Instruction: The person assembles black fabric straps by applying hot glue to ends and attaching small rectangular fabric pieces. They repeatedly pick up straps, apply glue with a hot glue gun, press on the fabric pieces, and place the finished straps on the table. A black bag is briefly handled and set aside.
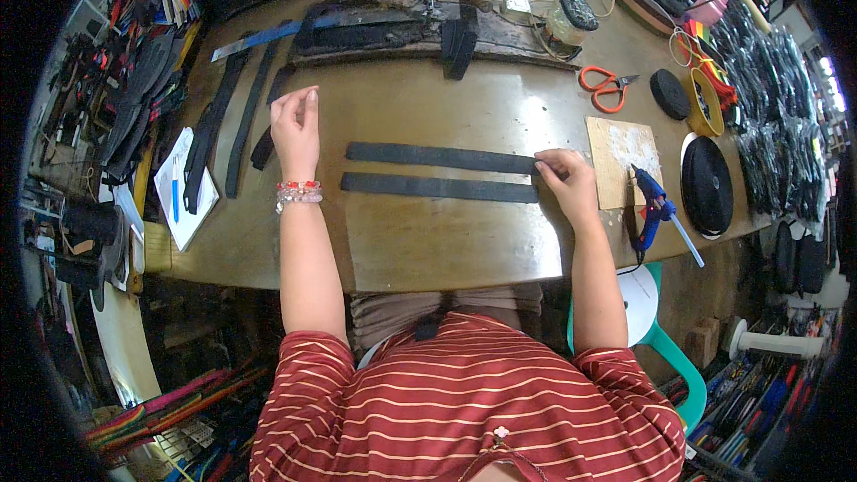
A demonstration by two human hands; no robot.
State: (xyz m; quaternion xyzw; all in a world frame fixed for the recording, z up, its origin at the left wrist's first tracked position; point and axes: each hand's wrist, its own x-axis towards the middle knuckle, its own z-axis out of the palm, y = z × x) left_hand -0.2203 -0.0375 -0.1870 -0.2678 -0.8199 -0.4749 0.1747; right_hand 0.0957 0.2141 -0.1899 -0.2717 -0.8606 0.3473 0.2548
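Note:
Two black webbing strips lie almost parallel across the table in front of me, an upper strip (437,156) and a lower strip (437,187). My right hand (569,183) is at their right ends, with thumb and fingers pinched on the end of the upper strip. To the left of both strips, my left hand (296,129) is raised with its fingers drawn together; whatever they may hold does not show. Just beside that hand lies another black strip (262,150), partly covered by it.
At right are a blue glue gun (653,205), a stained board (616,161), orange-handled scissors (609,87) and black webbing rolls (707,186). A wooden beam (384,52) lies at the back. More black strips (214,120) and paper with a pen (186,187) are left.

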